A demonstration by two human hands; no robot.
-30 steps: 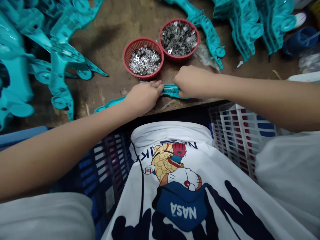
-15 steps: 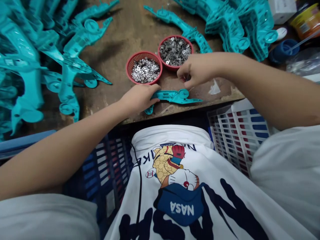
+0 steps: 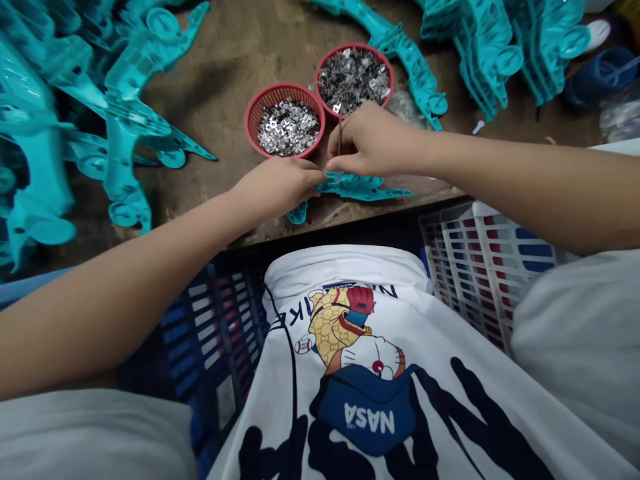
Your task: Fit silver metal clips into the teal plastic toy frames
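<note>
Workbench edge (image 3: pixel 210 220): teal part (image 3: pixel 367 188) under both hands (image 3: pixel 325 170).

We see 2 red baskets on the brown table (image 3: pixel 225 80), side by side: the nearer basket (image 3: pixel 285 120) and the farther basket (image 3: pixel 355 72), both filled with small shiny metal pieces. Teal plastic parts lie heaped at the left (image 3: pixel 75 113) and stacked at the upper right (image 3: pixel 500 47). A slatted white crate (image 3: pixel 480 253) sits below the table's edge.
</note>
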